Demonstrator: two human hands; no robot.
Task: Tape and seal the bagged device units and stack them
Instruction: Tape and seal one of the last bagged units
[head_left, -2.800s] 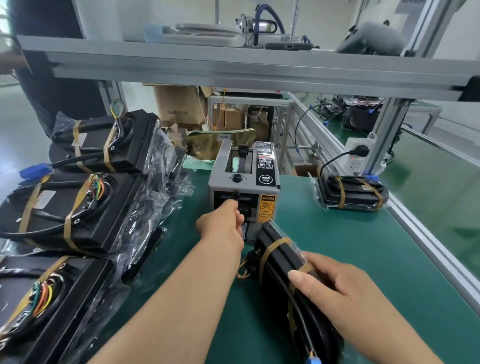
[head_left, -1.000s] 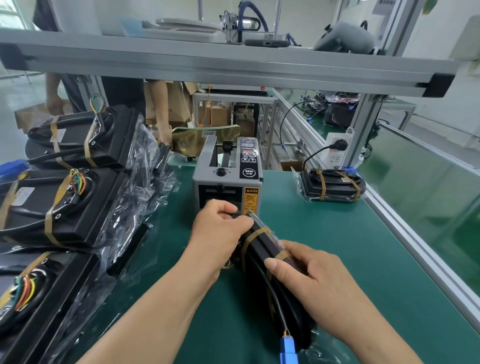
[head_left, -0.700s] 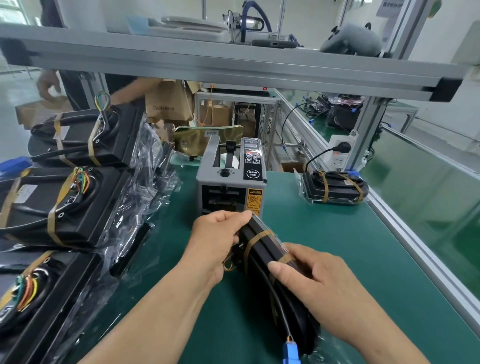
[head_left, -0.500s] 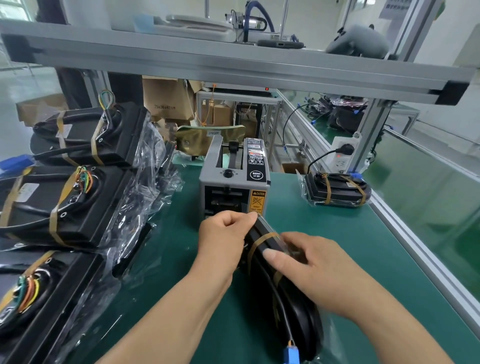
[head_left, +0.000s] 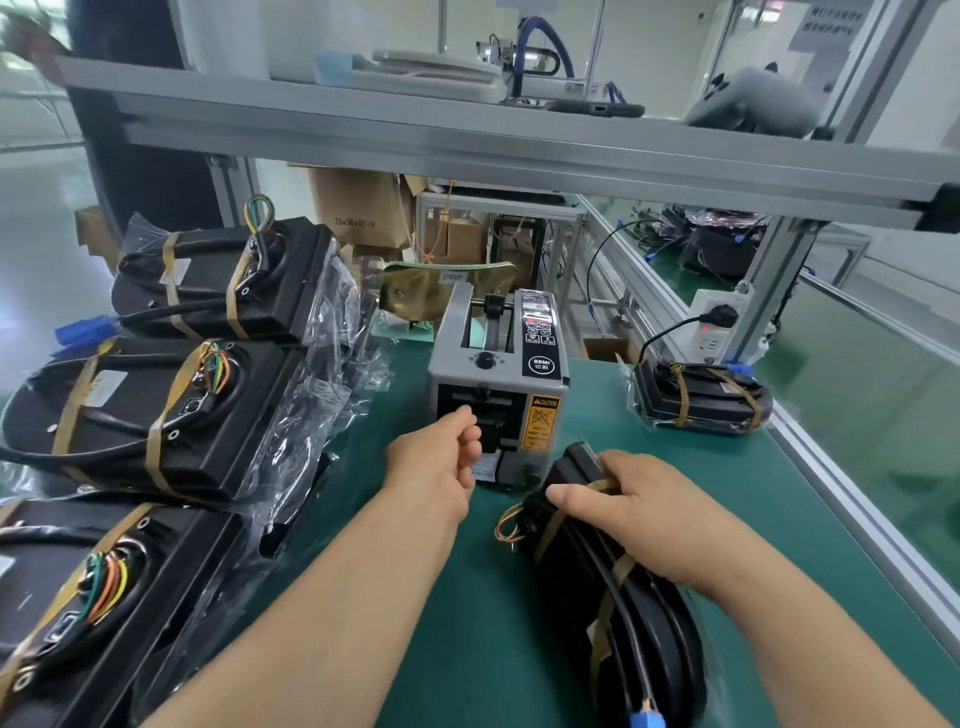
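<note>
A black device unit (head_left: 631, 618) in a clear bag, bound with tan tape bands, stands on its edge on the green mat. My right hand (head_left: 636, 519) grips its upper end, fingers curled over the top. My left hand (head_left: 436, 462) is at the outlet of the grey tape dispenser (head_left: 498, 384), and its curled fingers pinch a tape piece that hardly shows. Three more bagged units (head_left: 156, 415) lie stacked along the left. One bagged unit (head_left: 696, 400) lies alone at the far right.
An aluminium shelf beam (head_left: 519, 150) runs overhead. The table's metal rail (head_left: 862, 525) bounds the right side, with a power socket (head_left: 714, 325) on a post. Cardboard boxes (head_left: 358, 213) stand behind the bench. Loose bag plastic (head_left: 322, 395) spills from the left stack.
My left hand let go of the unit's top end and moved forward to the dispenser outlet. My right hand slid up to the unit's upper end. The unit stays on its edge.
</note>
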